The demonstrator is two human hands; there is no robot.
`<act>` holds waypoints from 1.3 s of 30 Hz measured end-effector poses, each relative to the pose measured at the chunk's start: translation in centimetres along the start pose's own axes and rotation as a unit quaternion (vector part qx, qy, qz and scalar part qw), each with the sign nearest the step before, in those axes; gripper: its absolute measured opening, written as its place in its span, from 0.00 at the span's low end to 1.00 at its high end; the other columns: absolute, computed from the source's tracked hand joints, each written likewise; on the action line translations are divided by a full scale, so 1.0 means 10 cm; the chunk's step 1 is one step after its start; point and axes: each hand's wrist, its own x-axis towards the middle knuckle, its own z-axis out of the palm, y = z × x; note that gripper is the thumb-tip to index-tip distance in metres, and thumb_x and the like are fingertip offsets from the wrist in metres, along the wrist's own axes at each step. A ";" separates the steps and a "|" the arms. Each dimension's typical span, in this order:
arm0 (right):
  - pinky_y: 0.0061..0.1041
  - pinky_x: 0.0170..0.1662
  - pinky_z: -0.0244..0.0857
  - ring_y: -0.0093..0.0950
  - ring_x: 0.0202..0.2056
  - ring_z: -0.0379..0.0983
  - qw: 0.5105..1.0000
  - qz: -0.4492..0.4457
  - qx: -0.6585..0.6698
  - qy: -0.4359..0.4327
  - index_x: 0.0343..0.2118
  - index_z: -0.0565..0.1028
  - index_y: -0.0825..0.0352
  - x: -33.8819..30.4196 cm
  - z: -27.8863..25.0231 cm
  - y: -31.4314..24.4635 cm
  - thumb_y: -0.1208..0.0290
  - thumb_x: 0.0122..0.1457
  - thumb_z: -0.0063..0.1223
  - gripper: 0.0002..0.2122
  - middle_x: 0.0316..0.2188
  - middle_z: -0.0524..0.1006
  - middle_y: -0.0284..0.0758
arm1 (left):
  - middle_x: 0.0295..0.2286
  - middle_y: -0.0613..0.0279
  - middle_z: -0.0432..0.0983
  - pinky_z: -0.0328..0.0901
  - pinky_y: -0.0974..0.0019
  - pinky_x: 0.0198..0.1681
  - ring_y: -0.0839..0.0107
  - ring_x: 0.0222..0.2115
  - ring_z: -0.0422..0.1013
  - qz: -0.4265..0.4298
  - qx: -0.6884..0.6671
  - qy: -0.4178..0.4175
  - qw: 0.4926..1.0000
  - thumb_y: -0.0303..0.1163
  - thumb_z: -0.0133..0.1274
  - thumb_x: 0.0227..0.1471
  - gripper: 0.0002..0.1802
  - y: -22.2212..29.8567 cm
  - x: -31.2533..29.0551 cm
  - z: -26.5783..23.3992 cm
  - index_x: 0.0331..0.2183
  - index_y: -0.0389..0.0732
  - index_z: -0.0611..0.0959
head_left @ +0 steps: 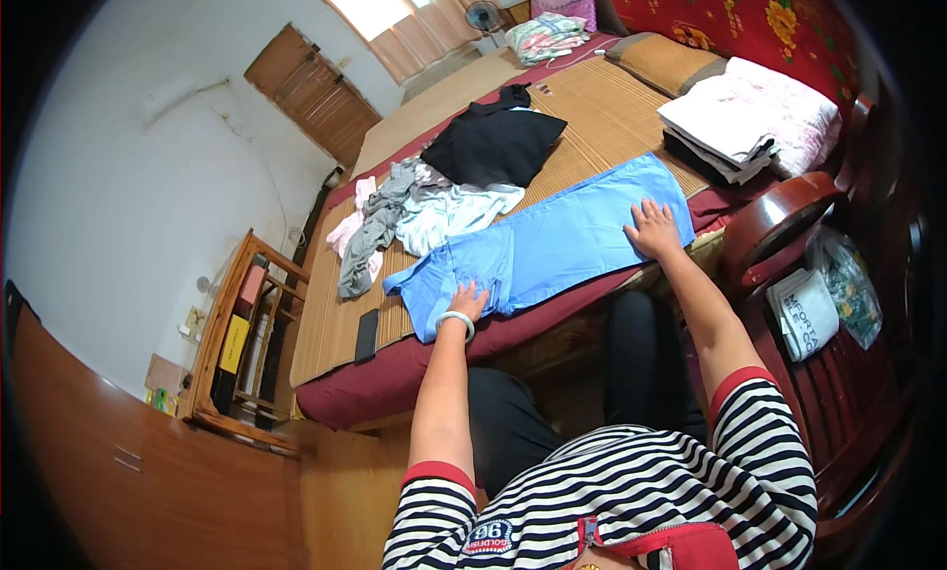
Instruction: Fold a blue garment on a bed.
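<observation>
A striped shirt [631,471] is filling the foreground. The left hand [468,302] and right hand [655,232], flat and apart, are apparently smoothing a blue garment [567,240] on the bed [395,392]; folding would be requiring an edge grip.

A bed [350,400] with a dark red sheet and a tan woven mat [607,126] carries the clothes, with a blue garment [572,240] spread lengthwise along its near edge. Beyond it on the mat lie a black garment [493,146] and a loose heap of light blue [449,220], grey [370,254] and pink clothes [345,231], with a dark flat phone [367,335] near the left end. Toward the right are a folded stack of white and black clothes [712,134], a pale pink-and-white quilt [797,114] just beside it, and a brown pillow [666,65]; a folded patterned blanket [546,37] sits farther back.
</observation>
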 end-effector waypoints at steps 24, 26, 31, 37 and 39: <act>0.52 0.69 0.30 0.42 0.71 0.33 0.941 0.176 -0.047 -0.285 0.70 0.43 0.65 0.60 -0.16 -0.30 0.28 0.51 0.43 0.53 0.71 0.39 0.48 | 0.55 0.52 0.70 0.62 0.56 0.57 0.53 0.55 0.67 0.056 -0.078 0.094 0.991 0.60 0.54 0.49 0.34 0.06 -0.40 -0.24 0.53 0.50 0.80; 0.52 0.69 0.31 0.43 0.71 0.33 0.956 0.168 -0.029 -0.239 0.69 0.44 0.67 0.66 -0.04 -0.36 0.28 0.51 0.43 0.53 0.70 0.40 0.50 | 0.48 0.46 0.74 0.65 0.55 0.54 0.50 0.49 0.71 0.048 -0.100 0.105 0.988 0.57 0.56 0.49 0.31 0.07 -0.37 -0.27 0.48 0.46 0.83; 0.53 0.68 0.31 0.46 0.71 0.38 0.987 0.125 -0.019 -0.102 0.67 0.52 0.69 0.65 0.28 -0.63 0.36 0.58 0.40 0.44 0.68 0.48 0.53 | 0.40 0.46 0.77 0.67 0.52 0.47 0.48 0.43 0.73 0.011 -0.090 0.138 0.986 0.58 0.57 0.48 0.26 0.09 -0.14 -0.44 0.31 0.42 0.85; 0.51 0.69 0.33 0.43 0.70 0.44 0.997 -0.015 0.044 -0.066 0.65 0.57 0.70 0.70 0.46 -0.98 0.41 0.61 0.40 0.39 0.67 0.54 0.52 | 0.37 0.47 0.78 0.68 0.50 0.43 0.48 0.39 0.73 -0.055 -0.030 0.157 0.986 0.57 0.57 0.47 0.26 0.24 0.10 -0.43 0.25 0.41 0.82; 0.50 0.69 0.35 0.41 0.69 0.46 0.990 -0.108 0.053 -0.077 0.65 0.58 0.70 0.62 0.46 -1.16 0.41 0.61 0.40 0.38 0.67 0.55 0.49 | 0.36 0.50 0.79 0.69 0.49 0.41 0.48 0.39 0.74 -0.077 -0.029 0.145 0.986 0.56 0.59 0.47 0.25 0.30 0.14 -0.44 0.30 0.41 0.84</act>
